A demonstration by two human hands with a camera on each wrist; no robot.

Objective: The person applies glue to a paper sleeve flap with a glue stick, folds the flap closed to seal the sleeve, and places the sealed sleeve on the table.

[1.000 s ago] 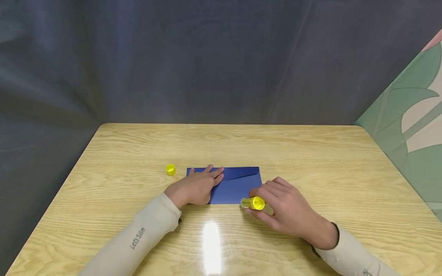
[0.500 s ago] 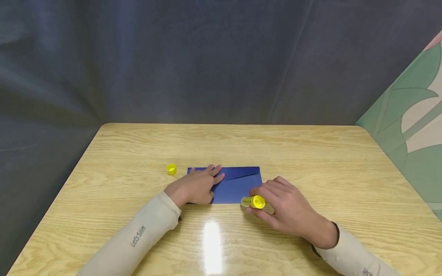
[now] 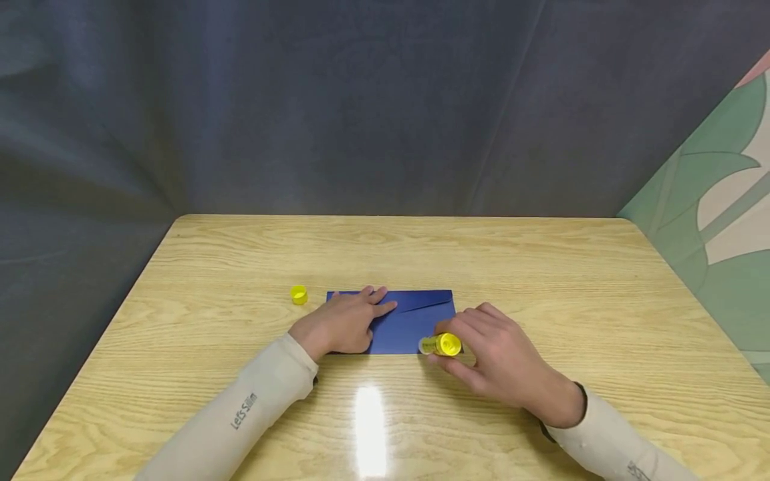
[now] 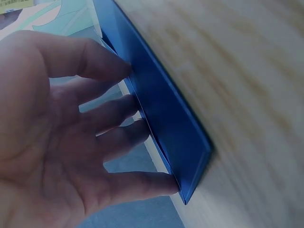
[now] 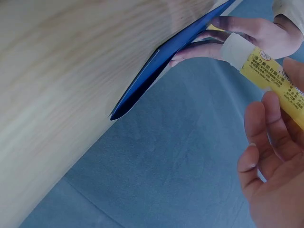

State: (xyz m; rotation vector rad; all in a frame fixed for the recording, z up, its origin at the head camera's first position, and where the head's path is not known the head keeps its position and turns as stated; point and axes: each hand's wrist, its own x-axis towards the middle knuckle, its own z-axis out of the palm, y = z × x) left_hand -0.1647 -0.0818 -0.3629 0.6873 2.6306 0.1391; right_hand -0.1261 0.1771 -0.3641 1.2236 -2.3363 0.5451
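A blue envelope lies on the wooden table with its flap folded over along the far side. My left hand rests on its left part, fingers spread, fingertips touching the paper in the left wrist view. Between the thumb and fingers of my right hand is an uncapped yellow glue stick, held above the envelope's near right corner. The stick's whitish end points toward the left hand in the right wrist view. Whether that end touches the paper, I cannot tell.
A yellow cap stands on the table left of the envelope. Dark curtain hangs behind the table and along its left side. A patterned green panel borders the right.
My right hand and the glue stick have shifted slightly away from me, over the envelope's near edge. One left finger now reaches a little farther right; the envelope has hardly moved.
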